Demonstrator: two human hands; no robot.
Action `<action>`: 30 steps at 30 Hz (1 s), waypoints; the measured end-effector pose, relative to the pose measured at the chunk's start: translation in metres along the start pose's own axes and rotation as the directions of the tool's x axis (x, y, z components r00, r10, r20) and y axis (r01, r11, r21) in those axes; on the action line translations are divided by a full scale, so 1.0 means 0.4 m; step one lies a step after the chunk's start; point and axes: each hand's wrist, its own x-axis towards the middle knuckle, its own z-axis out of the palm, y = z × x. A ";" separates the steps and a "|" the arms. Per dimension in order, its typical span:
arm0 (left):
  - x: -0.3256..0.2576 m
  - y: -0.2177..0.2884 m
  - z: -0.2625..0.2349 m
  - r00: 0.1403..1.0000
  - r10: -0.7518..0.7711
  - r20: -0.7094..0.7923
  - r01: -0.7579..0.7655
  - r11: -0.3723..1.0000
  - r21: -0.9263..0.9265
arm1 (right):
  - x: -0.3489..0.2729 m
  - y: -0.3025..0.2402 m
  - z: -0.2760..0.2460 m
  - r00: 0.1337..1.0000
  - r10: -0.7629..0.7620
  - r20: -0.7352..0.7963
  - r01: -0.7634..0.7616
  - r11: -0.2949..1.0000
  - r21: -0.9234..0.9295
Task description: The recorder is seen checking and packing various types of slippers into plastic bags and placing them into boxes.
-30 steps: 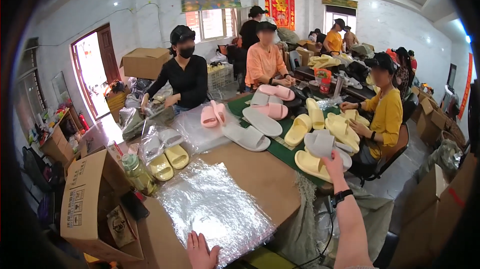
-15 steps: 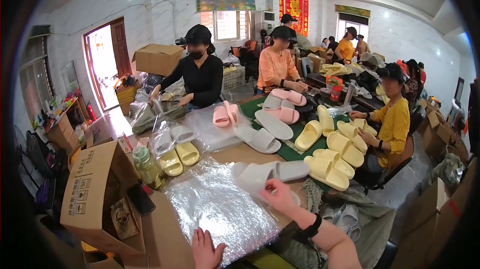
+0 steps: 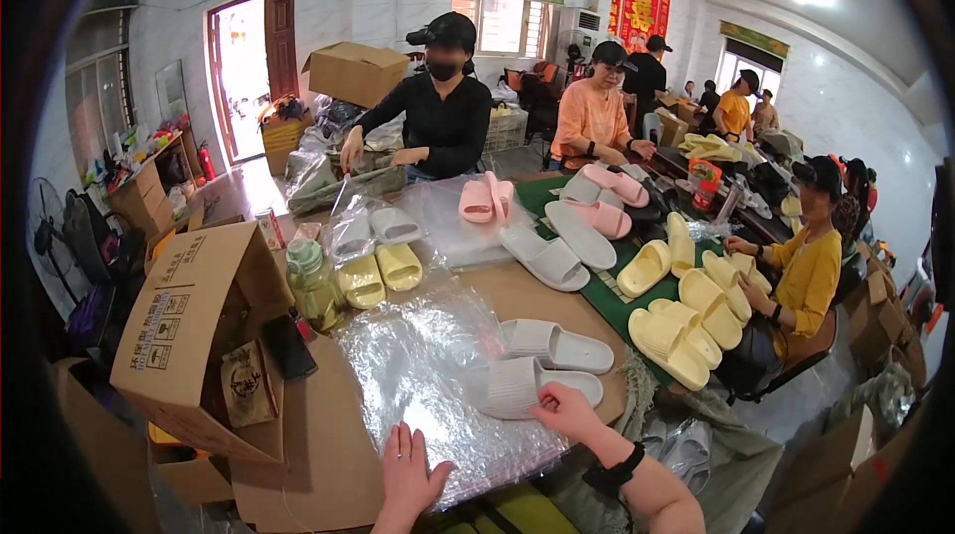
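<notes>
Grey foam slippers with ribbed straps (image 3: 509,387) lie side by side in front of us, toes pointing left, the near one over the right part of the stack of shiny clear plastic film (image 3: 418,385), the far one just beyond it with its heel over the brown tabletop (image 3: 517,301). Our right hand (image 3: 570,413) is at the near slipper, its fingers drawn in narrow beside the strap's near edge; we cannot tell whether this grip pinches the foam or only rests against it. Our left hand (image 3: 410,482) lies wide and flat, fingers spread, on the near left part of the film, and holds nothing.

To line the pair up well, we would judge it best to guide the near slipper by the firm edge of its strap, lightly, so that the soft foam does not bend. A broad, even left palm should keep the slick sheets from sliding or creasing under the sole. We would also keep both toes level and the soles flat. Farther right, pale yellow foam slippers (image 3: 671,345) sit on a green mat (image 3: 537,196), well apart from our left palm.
</notes>
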 end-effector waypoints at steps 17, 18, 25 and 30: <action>0.004 0.007 0.006 0.999 -0.026 0.045 0.026 1.000 0.016 | -0.007 -0.100 0.035 0.997 -0.064 0.046 0.061 0.996 0.064; 0.005 0.007 0.007 1.000 -0.011 0.026 0.011 1.000 0.022 | -0.001 -0.098 0.041 0.992 -0.039 0.118 0.036 0.999 0.027; 0.003 0.005 -0.012 1.000 -0.016 0.027 0.015 0.999 0.036 | 0.099 -0.021 -0.031 1.000 0.009 -0.014 -0.007 0.990 0.141; 0.012 0.020 -0.008 0.994 -0.052 0.093 0.055 0.998 -0.027 | 0.123 -0.040 -0.127 0.973 -0.143 -0.181 0.088 0.956 -0.280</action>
